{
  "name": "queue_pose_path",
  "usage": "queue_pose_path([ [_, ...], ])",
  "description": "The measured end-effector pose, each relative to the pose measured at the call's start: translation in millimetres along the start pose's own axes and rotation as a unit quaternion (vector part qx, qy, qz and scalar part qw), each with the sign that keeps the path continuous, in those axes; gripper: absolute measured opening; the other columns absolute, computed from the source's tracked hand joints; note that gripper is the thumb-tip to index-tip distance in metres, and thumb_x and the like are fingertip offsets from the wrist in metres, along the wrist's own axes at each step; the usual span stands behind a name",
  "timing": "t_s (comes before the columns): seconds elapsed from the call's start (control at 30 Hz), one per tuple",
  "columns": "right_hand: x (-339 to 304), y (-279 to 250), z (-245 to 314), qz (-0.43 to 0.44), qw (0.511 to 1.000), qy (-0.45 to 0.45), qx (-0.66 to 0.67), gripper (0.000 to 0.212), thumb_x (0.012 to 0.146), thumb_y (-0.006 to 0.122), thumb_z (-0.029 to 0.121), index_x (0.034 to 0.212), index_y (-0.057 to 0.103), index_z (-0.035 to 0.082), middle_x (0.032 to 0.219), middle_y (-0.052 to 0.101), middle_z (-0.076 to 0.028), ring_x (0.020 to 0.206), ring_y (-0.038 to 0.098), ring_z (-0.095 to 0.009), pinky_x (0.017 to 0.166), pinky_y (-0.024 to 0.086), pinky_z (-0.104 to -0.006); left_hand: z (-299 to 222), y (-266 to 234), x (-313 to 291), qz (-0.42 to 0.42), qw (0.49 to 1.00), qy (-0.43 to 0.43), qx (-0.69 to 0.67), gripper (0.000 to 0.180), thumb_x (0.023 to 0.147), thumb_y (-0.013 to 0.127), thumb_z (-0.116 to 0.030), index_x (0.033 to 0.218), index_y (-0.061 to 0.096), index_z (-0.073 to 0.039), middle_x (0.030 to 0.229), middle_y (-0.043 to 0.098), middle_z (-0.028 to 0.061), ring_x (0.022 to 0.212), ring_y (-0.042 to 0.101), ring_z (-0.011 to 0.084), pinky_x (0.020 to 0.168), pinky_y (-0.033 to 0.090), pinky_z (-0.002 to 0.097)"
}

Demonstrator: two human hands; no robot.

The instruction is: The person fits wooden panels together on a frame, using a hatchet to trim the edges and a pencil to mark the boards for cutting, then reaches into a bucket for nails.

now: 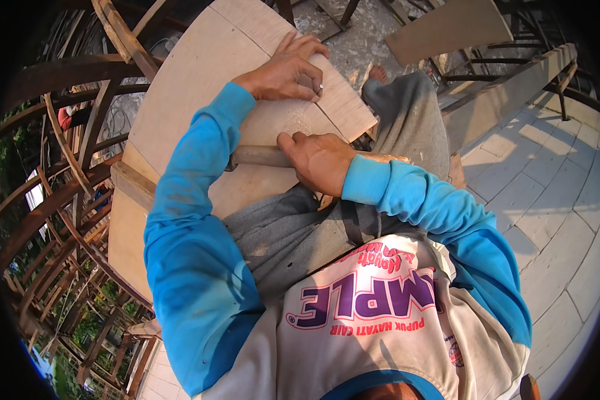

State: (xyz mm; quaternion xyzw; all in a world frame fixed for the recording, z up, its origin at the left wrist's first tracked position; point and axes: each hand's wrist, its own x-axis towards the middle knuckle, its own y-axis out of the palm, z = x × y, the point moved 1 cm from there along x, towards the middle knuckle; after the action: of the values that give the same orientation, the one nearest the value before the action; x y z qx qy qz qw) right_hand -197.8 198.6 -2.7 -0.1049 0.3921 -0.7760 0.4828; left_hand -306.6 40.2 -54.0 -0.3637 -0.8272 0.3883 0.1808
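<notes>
A pale plywood sheet [200, 87] with a dark straight line across it lies in front of me, its far right corner near my raised knee. My left hand [283, 70] rests on the sheet by that line, fingers curled, with a tiny whitish tip showing between them; I cannot make out what it is. My right hand [321, 161] is closed around a thick, rounded wooden bar [260, 156], held low across the sheet near my lap. The bar's left end looks dark, and its middle is hidden under my palm. Pale dust lies on the plywood between my hands.
Curved wooden ribs [53, 193] form a framework on my left. Another board [447, 30] lies at the far right, above a long plank [513, 93]. Light planking [547, 180] spreads on my right. My bare foot [378, 73] shows beyond the sheet's corner.
</notes>
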Motion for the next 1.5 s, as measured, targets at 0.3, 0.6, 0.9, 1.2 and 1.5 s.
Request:
queue_pose_path([
  [0.3,-58,-92,-25,0.091,0.975,-0.089,-0.180,0.035,0.075,0.067,0.014,0.106,0.055,0.004,0.089,0.065,-0.013,0.074,0.067,-0.030,0.064,0.053,-0.0381,-2,-1,2,-0.002,1.000,-0.005,-0.016,0.015,0.068,0.076,-0.028,0.074,0.071,-0.015,0.129,0.046,0.0101,0.137,0.026,0.0318,0.116,-0.002,0.0545],
  [0.6,-151,-89,-40,-0.096,0.978,0.143,0.115,0.041,0.080,0.071,0.012,0.114,0.048,0.006,0.087,0.062,-0.016,0.078,0.063,-0.033,0.067,0.049,-0.0417,-6,-2,-2,0.016,1.000,-0.014,-0.001,0.011,0.070,0.077,-0.028,0.077,0.074,-0.020,0.131,0.045,0.0112,0.138,0.025,0.0298,0.117,-0.004,0.0535],
  [0.9,-81,-76,-33,-0.155,0.979,0.123,0.047,0.042,0.083,0.062,0.004,0.118,0.039,0.005,0.098,0.059,-0.024,0.087,0.058,-0.047,0.069,0.047,-0.0490,7,7,1,-0.021,1.000,-0.014,0.000,0.018,0.069,0.078,-0.030,0.082,0.077,-0.017,0.138,0.041,0.0122,0.141,0.020,0.0318,0.118,-0.004,0.0515],
  [1.2,-89,-71,-21,-0.188,0.961,0.186,0.075,0.044,0.084,0.061,0.006,0.122,0.040,0.006,0.099,0.059,-0.025,0.090,0.058,-0.046,0.071,0.048,-0.0478,8,8,-2,0.018,0.999,-0.036,0.030,0.019,0.068,0.077,-0.032,0.079,0.076,-0.016,0.137,0.043,0.0121,0.141,0.020,0.0332,0.118,-0.003,0.0519],
  [1.5,-91,-76,-18,-0.216,0.951,0.165,0.150,0.044,0.082,0.059,0.003,0.122,0.041,0.004,0.094,0.060,-0.025,0.087,0.059,-0.047,0.069,0.047,-0.0500,-4,3,-1,-0.004,1.000,-0.025,0.010,0.017,0.068,0.077,-0.032,0.076,0.075,-0.017,0.135,0.045,0.0105,0.140,0.023,0.0320,0.118,-0.002,0.0524],
])
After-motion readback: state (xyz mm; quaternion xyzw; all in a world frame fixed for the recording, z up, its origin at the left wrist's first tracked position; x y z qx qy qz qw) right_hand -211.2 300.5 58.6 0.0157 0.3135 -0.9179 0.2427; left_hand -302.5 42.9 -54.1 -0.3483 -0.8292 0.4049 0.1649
